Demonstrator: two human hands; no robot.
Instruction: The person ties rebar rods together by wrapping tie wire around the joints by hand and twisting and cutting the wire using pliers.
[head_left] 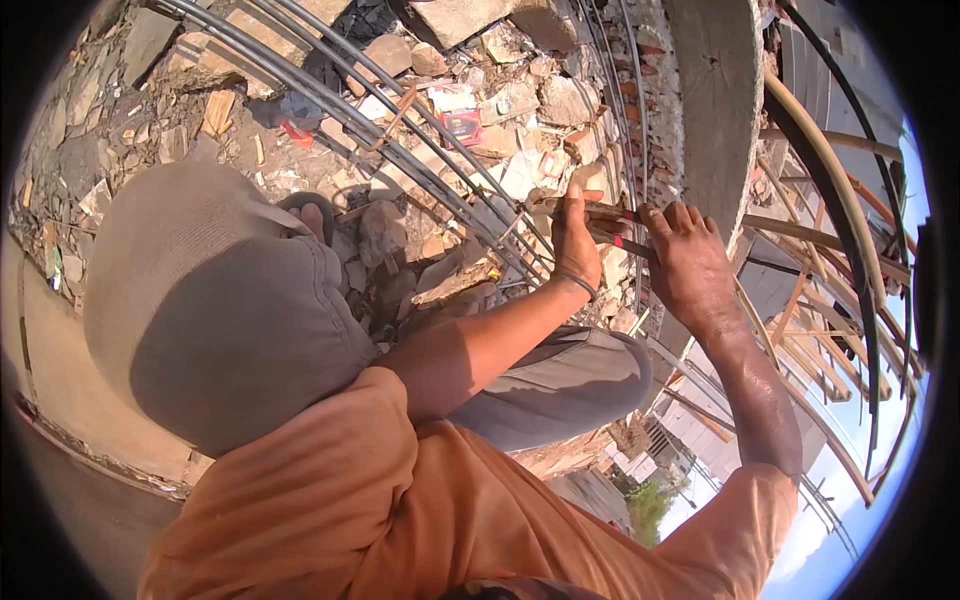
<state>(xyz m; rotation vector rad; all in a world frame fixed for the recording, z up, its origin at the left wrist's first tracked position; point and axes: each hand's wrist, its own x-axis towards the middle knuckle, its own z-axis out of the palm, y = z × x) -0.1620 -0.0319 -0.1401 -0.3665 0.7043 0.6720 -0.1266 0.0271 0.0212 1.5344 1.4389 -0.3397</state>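
Note:
My right hand (pixel 690 262) is closed around the long handles of a pair of pincers (pixel 612 212), which look worn and brown with red on the handles. My left hand (pixel 576 245) is at the head end of the tool, its thumb up across it and the other fingers mostly hidden. The jaw end points left, close to a bundle of steel reinforcing bars (pixel 440 165) tied with crosswise stirrups. Whether the jaws touch a bar or a tie wire cannot be made out.
Broken stones and rubble (pixel 410 65) cover the ground. A concrete beam (pixel 712 110) with rough brick edging runs along the right, with bent poles and timber (pixel 830 190) beyond. My grey-trousered knees (pixel 230 300) are bent close to the bars.

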